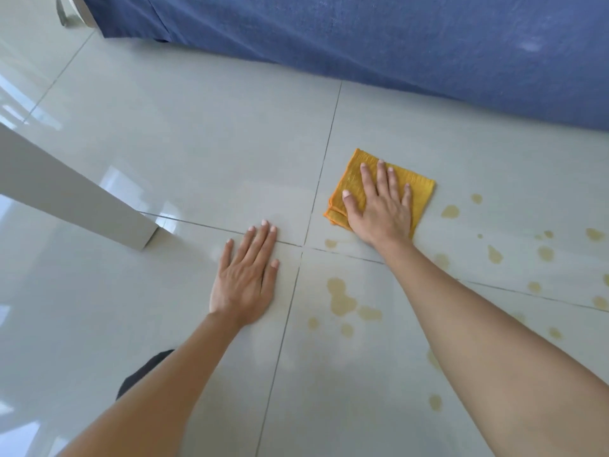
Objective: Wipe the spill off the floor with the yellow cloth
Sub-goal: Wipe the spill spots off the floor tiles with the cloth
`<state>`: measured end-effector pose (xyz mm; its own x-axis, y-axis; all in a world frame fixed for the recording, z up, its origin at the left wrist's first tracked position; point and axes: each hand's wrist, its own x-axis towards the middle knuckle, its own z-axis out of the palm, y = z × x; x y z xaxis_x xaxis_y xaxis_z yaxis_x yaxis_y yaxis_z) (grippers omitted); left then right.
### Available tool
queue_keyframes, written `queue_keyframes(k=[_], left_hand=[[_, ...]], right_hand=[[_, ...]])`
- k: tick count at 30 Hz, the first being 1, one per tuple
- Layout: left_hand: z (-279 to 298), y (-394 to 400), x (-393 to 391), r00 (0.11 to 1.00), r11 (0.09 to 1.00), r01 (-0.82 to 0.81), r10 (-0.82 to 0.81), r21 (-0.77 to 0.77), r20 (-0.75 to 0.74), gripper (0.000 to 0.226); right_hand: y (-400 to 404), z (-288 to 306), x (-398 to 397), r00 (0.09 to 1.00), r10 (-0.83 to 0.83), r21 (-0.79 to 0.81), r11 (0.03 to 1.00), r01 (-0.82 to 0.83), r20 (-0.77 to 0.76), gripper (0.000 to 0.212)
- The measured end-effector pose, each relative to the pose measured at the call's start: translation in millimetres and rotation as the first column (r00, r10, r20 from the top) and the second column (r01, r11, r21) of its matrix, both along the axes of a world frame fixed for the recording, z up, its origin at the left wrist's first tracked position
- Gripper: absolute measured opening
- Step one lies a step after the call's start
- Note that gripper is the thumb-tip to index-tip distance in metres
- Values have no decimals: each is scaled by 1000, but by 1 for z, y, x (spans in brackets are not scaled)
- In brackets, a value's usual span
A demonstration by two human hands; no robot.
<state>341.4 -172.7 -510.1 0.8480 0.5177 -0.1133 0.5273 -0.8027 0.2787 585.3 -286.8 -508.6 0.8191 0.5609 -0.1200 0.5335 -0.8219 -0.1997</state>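
Observation:
A folded yellow cloth (416, 189) lies flat on the pale tiled floor (184, 153), right of a tile joint. My right hand (380, 206) presses down on it with fingers spread, covering its near half. Yellowish spill drops lie on the tiles: a larger puddle (341, 296) near the cloth's front and scattered drops (545, 253) to the right. My left hand (245, 278) rests flat on the bare tile left of the puddle, fingers apart, holding nothing.
A blue fabric drape (428, 44) hangs to the floor along the back and right. A white furniture leg (75, 199) slants down at the left, ending near my left hand. A dark item (145, 371) shows under my left forearm.

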Motion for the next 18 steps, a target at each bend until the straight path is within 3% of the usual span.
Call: queue_keyframes(k=[10, 18], left_hand=[[2, 2, 5, 1000, 1000, -16, 16, -2, 18, 56], [-1, 2, 4, 999, 1000, -19, 19, 3, 26, 57]], right_hand=[[-2, 3, -91, 970, 242, 49, 969, -242, 11, 71], [-92, 4, -98, 930, 368, -11, 930, -368, -13, 70]])
